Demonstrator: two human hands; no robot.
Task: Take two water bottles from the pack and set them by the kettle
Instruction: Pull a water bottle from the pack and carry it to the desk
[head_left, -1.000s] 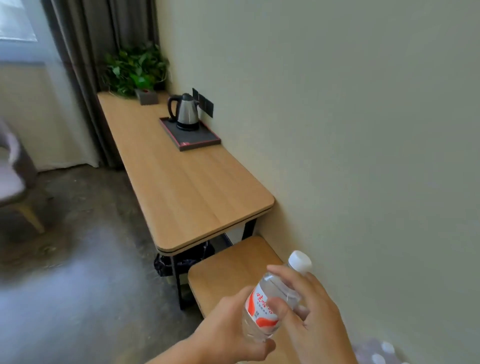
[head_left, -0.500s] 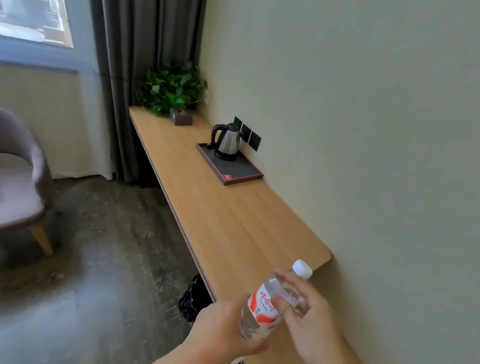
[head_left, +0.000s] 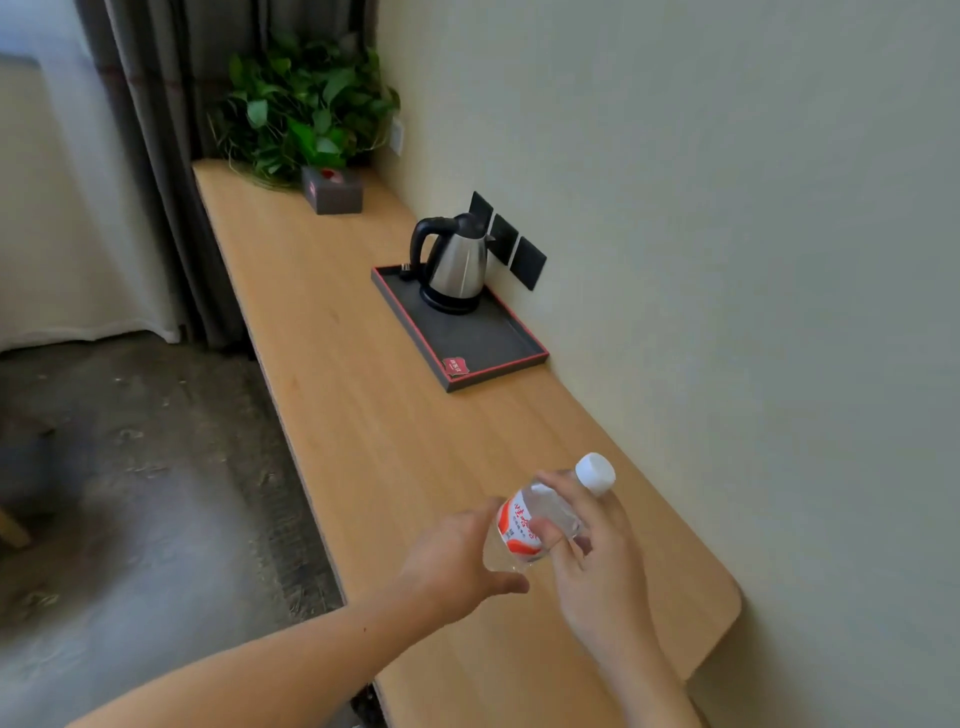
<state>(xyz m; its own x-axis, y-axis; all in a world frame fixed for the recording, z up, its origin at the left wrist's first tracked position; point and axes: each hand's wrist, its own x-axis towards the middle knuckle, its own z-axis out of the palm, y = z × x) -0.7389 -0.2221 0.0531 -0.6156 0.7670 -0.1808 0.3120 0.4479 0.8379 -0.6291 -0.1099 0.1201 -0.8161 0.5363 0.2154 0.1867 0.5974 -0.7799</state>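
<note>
A clear water bottle (head_left: 524, 525) with a red-and-white label and a white cap is tilted above the near end of the wooden desk (head_left: 363, 415). My left hand (head_left: 457, 561) grips its lower body and my right hand (head_left: 592, 561) wraps its upper part near the neck. The steel kettle (head_left: 457, 265) with a black handle stands on a dark tray (head_left: 483, 338) against the wall, well beyond the bottle. The pack is out of view, and I see only one bottle.
A dark tissue box (head_left: 332, 189) and a leafy plant (head_left: 306, 114) sit at the desk's far end by grey curtains (head_left: 156, 156). Black wall sockets (head_left: 511, 247) are behind the kettle. Bare floor (head_left: 130, 493) lies to the left.
The view has moved forward along the desk, so the kettle and tray are closer and larger. Both hands still hold the bottle, now over the desk top; the low stool has left the view.
</note>
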